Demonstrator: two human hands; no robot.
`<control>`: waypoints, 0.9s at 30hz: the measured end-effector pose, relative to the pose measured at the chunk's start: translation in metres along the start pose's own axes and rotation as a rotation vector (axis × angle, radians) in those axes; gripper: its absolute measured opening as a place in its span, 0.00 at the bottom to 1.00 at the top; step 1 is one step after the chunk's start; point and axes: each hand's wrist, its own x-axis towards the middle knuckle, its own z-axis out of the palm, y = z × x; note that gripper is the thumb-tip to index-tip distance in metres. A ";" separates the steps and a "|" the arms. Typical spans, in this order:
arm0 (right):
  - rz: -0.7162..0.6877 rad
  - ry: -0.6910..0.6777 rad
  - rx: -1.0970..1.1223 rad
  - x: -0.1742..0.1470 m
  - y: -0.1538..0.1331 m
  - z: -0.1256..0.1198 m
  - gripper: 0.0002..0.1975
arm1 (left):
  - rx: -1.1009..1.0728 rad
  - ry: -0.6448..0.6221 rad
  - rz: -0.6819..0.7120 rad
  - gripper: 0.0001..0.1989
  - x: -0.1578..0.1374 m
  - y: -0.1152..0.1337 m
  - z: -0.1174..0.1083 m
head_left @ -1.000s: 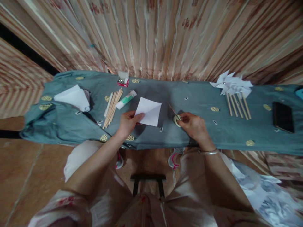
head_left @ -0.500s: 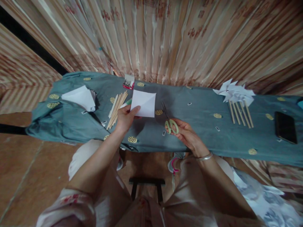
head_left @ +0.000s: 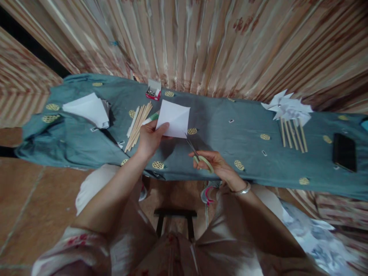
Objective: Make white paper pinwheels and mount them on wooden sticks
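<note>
My left hand (head_left: 151,138) pinches a square white sheet of paper (head_left: 174,119) by its lower left edge, thumb on top, above the table. A faint diagonal crease runs across the sheet. In my right hand (head_left: 214,165) is a pair of scissors (head_left: 198,155) with pale green handles, fingers through the loops. The scissor tips point up and left and reach the sheet's lower right corner; whether they touch the paper I cannot tell. Just left of the sheet lie several wooden sticks (head_left: 139,124) and a partly hidden green-and-white object (head_left: 151,118).
A stack of white paper (head_left: 89,111) lies at the left of the cloth-covered table (head_left: 227,142). A small open red-and-white box (head_left: 153,92) stands at the back. To the right are several paper pinwheels (head_left: 289,109) on sticks and a black phone (head_left: 344,152). A curtain hangs behind.
My right hand has moved left and turned the scissors, bringing their tips from beside the paper to its lower right corner. My left hand still holds the sheet. The view has shifted slightly.
</note>
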 end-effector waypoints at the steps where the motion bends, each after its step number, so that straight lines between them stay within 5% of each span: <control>1: -0.003 0.004 -0.004 0.000 0.000 0.000 0.23 | 0.001 -0.003 0.004 0.10 0.000 0.000 0.000; 27: 0.057 0.061 0.096 0.001 0.002 0.001 0.21 | -0.014 -0.049 -0.068 0.16 -0.007 -0.001 0.007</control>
